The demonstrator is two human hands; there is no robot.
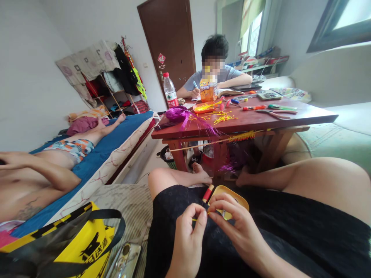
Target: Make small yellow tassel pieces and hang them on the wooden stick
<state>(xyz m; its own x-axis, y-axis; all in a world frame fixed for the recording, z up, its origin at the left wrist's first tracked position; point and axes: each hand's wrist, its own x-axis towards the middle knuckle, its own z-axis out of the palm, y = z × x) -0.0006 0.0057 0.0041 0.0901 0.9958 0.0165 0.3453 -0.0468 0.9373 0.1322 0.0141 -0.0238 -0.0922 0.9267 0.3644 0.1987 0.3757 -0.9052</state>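
Observation:
My left hand (189, 231) and my right hand (236, 227) meet above my lap, each with thumb and forefinger pinched together. Between the fingertips is a thin yellow strand (195, 219) with a small orange bit at its end, mostly covered by the fingers. Just beyond my right hand, a yellow tray (242, 199) rests on my black clothing, partly hidden by that hand. A red spool-like stick with a tan end (208, 194) lies beside the tray.
On the red-brown table (313, 116) are purple fibres (177, 114), yellow stems (224, 117), pliers (276, 114) and a water bottle (169, 90). A person (214, 73) writes behind it. Another person lies on the bed (116, 144) at left. A yellow bag (92, 247) stands near a phone (126, 260).

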